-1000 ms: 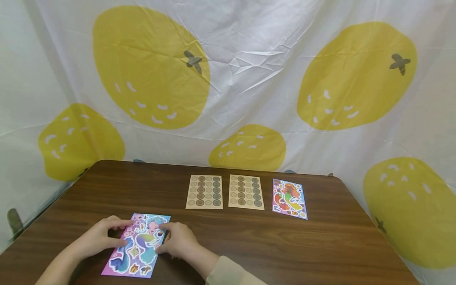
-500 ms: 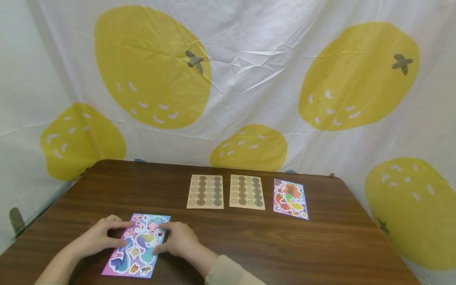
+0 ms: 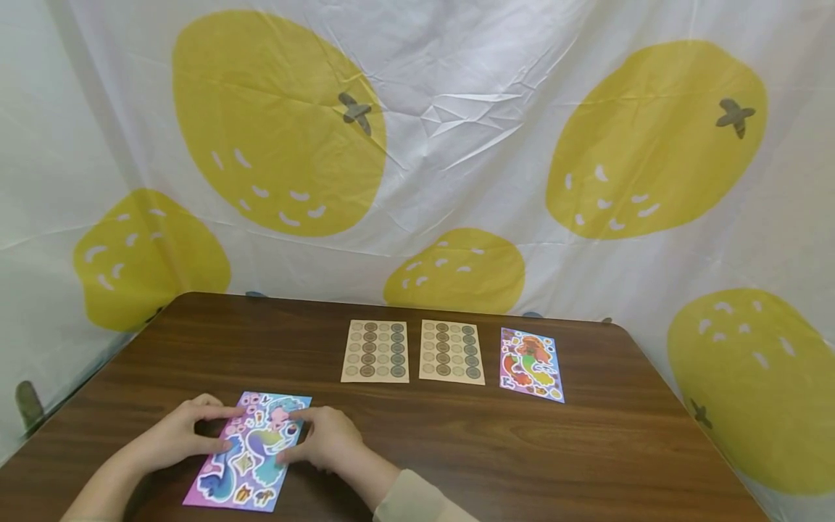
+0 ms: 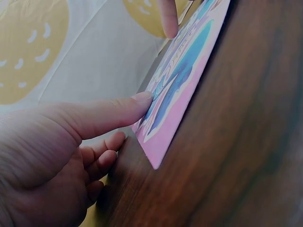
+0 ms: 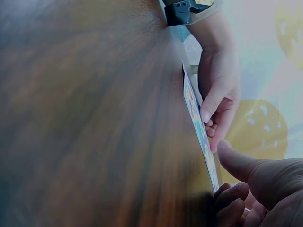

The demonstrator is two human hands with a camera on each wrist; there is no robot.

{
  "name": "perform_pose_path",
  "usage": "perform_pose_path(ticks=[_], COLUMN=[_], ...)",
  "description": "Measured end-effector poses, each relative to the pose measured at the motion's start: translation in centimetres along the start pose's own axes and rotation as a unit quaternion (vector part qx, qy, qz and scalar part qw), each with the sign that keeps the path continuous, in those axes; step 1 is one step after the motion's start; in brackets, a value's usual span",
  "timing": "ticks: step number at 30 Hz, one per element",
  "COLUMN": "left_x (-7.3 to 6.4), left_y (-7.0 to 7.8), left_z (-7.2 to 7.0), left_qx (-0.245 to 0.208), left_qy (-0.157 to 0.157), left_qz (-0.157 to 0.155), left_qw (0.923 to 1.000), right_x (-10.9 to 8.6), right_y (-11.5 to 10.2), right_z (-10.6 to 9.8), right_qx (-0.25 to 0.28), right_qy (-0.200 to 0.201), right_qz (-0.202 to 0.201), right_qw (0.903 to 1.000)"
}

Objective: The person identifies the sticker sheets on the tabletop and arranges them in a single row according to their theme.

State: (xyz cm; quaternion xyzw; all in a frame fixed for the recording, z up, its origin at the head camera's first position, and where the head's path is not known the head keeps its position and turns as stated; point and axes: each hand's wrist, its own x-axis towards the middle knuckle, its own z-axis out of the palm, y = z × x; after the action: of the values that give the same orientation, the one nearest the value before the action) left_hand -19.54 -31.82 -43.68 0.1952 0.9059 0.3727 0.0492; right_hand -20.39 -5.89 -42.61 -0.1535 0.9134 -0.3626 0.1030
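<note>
A mermaid sticker sheet (image 3: pixel 245 464) in pink and blue lies on the table at the front left. My left hand (image 3: pixel 172 435) touches its left side, thumb and index finger spread and resting on the printed face. In the left wrist view the thumb (image 4: pixel 128 109) lies on the sheet near a corner, the other fingertips below it by the tabletop. From the right, my right hand (image 3: pixel 334 438) has index finger and thumb on the sheet's right side. The right wrist view shows the sheet (image 5: pixel 197 116) nearly edge-on, close along the tabletop.
Two beige sheets of round stickers, a left one (image 3: pixel 375 351) and a right one (image 3: pixel 451 352), lie toward the back of the brown wooden table (image 3: pixel 522 464). Beside them is another mermaid sheet (image 3: pixel 531 364) with red hair. A fruit-patterned cloth (image 3: pixel 450 145) hangs behind.
The mermaid sheet under my hands has shifted slightly toward me and to the left. My right thumb has slid a little further left over it. The left hand hardly moves.
</note>
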Motion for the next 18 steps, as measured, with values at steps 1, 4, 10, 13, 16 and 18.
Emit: perform_pose_path(ticks=[1,4,10,13,16,18], left_x=[0.0,-0.02,-0.07,-0.08,-0.09,-0.09], left_y=[0.0,-0.02,-0.12,-0.1,-0.01,0.07], left_z=[-0.01,0.0,0.03,0.03,0.03,0.03], left_qx=[-0.001,0.001,0.0,-0.004,-0.007,-0.007], left_qy=[0.0,0.0,0.002,0.003,0.003,0.005], left_qz=[-0.001,-0.002,-0.001,-0.005,-0.01,-0.015], left_qw=[1.0,1.0,1.0,1.0,0.9999,0.9999], right_x=[0.01,0.04,0.14,0.15,0.17,0.18], right_y=[-0.01,0.01,0.18,0.23,0.3,0.35], right_z=[0.01,0.06,0.17,0.15,0.11,0.06], right_qx=[0.001,0.003,0.017,0.026,0.035,0.042], right_qy=[0.001,0.002,0.004,0.001,-0.005,-0.01], right_qz=[0.001,0.002,-0.003,-0.005,-0.006,-0.005], right_qw=[1.0,1.0,0.9998,0.9997,0.9994,0.9991])
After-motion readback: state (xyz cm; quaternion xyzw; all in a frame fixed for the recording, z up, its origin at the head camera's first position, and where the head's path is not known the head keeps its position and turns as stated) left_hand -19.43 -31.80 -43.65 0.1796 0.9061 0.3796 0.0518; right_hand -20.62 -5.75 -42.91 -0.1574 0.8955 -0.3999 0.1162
